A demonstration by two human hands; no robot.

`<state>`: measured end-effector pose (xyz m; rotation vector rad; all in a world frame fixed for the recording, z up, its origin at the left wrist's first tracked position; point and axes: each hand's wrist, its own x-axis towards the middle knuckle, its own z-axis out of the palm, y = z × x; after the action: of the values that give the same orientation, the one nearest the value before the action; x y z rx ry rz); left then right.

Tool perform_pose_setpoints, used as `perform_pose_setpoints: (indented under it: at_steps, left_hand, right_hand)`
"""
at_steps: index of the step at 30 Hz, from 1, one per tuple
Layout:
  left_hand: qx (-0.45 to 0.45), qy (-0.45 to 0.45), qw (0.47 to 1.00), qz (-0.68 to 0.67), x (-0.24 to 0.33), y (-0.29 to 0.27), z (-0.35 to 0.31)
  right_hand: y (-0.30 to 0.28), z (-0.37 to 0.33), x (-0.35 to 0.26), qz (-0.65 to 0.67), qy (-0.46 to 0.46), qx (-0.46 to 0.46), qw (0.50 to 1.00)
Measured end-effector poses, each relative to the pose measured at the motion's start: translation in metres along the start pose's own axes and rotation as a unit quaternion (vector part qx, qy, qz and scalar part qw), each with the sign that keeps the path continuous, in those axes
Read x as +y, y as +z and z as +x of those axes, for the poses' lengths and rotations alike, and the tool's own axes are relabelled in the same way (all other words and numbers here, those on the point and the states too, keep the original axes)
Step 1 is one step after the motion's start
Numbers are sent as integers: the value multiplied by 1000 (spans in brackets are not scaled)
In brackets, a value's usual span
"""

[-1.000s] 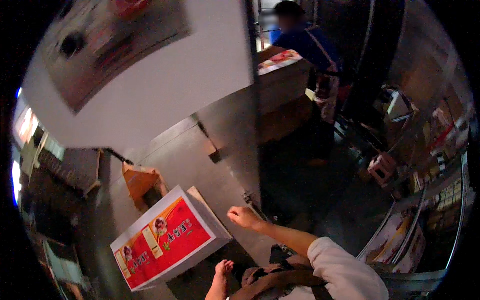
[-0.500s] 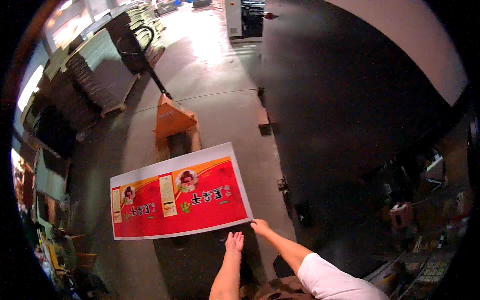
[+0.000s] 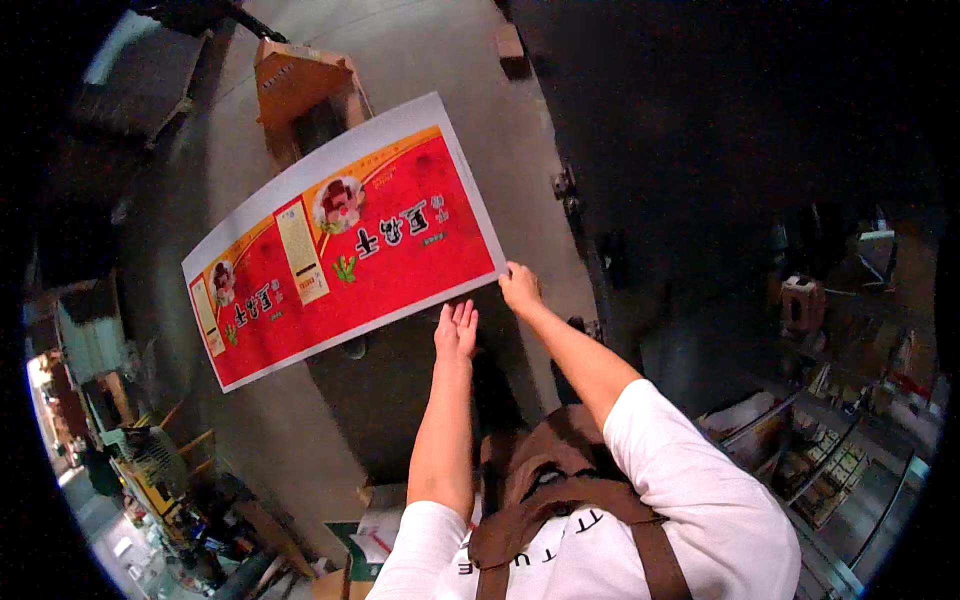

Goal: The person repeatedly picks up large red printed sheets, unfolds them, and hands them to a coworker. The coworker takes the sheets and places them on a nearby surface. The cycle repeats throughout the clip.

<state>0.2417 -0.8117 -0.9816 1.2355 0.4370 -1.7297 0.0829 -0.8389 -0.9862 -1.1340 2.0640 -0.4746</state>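
Observation:
A large printed sheet, mostly red with a white border, yellow bands, dark lettering and round food pictures, is held out in front of me above the floor. My right hand pinches its near right corner between thumb and fingers. Just left of that corner, my left hand is turned palm up with fingers stretched out, close to the sheet's near edge. Its fingertips may touch the edge, but I cannot tell. The sheet's far left part reaches well beyond both hands and slants down to the left.
Beyond the sheet stands an orange pallet jack on the grey floor. A large dark surface fills the right side, with a metal rack below it. Clutter and tools crowd the lower left. A small brown block lies farther off.
The view has tipped down toward my body, so the sheet, hands and pallet jack sit higher in the picture. The sheet slants more steeply. My right hand keeps its corner grip; the left stays open.

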Motion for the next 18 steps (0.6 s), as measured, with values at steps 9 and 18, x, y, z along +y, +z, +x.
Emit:
perform_pose_setpoints:
  at_steps: [9,18]
  left_hand:
    - [46,-21,998,45,-5,-9,-1]
    - [16,-30,998,45,-26,2,-8]
  right_hand:
    - [-16,-10,-19,-22,37,4,999]
    - [-23,3,-25,162,89,15,983]
